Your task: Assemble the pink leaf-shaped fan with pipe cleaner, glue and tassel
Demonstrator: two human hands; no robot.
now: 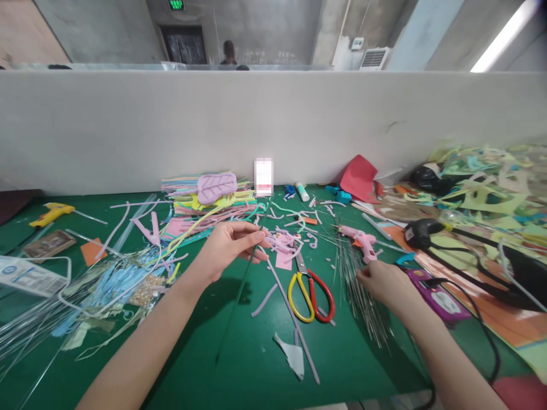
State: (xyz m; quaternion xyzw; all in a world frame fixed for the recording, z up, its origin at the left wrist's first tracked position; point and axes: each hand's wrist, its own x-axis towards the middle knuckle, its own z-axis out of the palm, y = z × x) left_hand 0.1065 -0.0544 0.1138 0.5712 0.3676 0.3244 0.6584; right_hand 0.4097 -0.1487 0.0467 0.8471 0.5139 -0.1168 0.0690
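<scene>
Between the fingertips of my left hand [233, 247] is a thin dark green stem wire [239, 299], slanting down toward me over the green table. My right hand [382, 282] is closed at the handle end of a pink glue gun [361, 238], whose nozzle points left; its fingers are partly hidden. Beneath that hand lies a bundle of thin metal wires [367, 313]. Scissors [311, 296] with one yellow and one red handle rest between my hands. A long lilac fuzzy strip [294, 322] and lilac scraps [284, 242] lie beside my left hand.
Pipe-cleaner bundles [205, 210] and a lilac leaf-shaped piece [217, 188] lie at the back. A yellow glue gun [51, 213] is far left; blue tassels [115, 285] lie nearer. Coloured scraps [482, 199] heap up right. A white partition [256, 125] borders the table.
</scene>
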